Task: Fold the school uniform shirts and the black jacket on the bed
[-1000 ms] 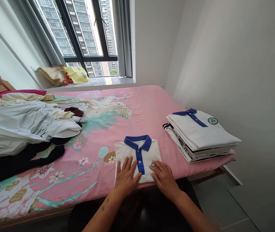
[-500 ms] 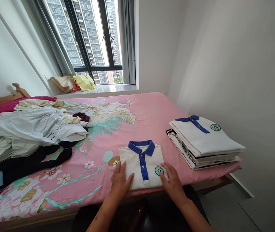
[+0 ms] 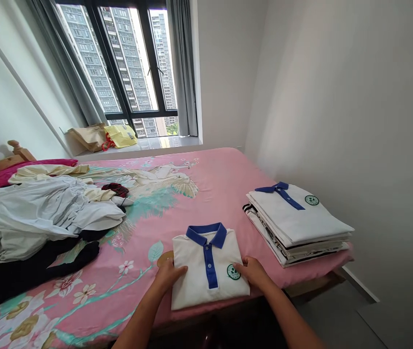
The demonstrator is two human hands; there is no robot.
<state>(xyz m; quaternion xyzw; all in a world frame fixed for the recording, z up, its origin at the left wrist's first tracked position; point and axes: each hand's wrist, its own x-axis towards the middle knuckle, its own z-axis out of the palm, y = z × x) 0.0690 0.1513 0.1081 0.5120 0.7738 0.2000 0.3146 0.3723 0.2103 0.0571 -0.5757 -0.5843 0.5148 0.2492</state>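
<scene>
A folded white polo shirt (image 3: 208,271) with a blue collar and a green badge lies near the front edge of the pink flowered bed (image 3: 214,194). My left hand (image 3: 168,274) grips the shirt's left edge, fingers curled over it. At the shirt's right edge my right hand (image 3: 253,270) does the same, beside the badge. A stack of folded shirts (image 3: 297,223), topped by a matching white polo, sits to the right on the bed's corner.
A heap of unfolded clothes (image 3: 39,218), white, cream and black, covers the bed's left side. Bags (image 3: 104,136) lie on the window sill at the back. A white wall runs close along the right, with bare floor (image 3: 352,315) below.
My hands slid from flat on the shirt's front to its two side edges and closed on them. The camera tilted up a little.
</scene>
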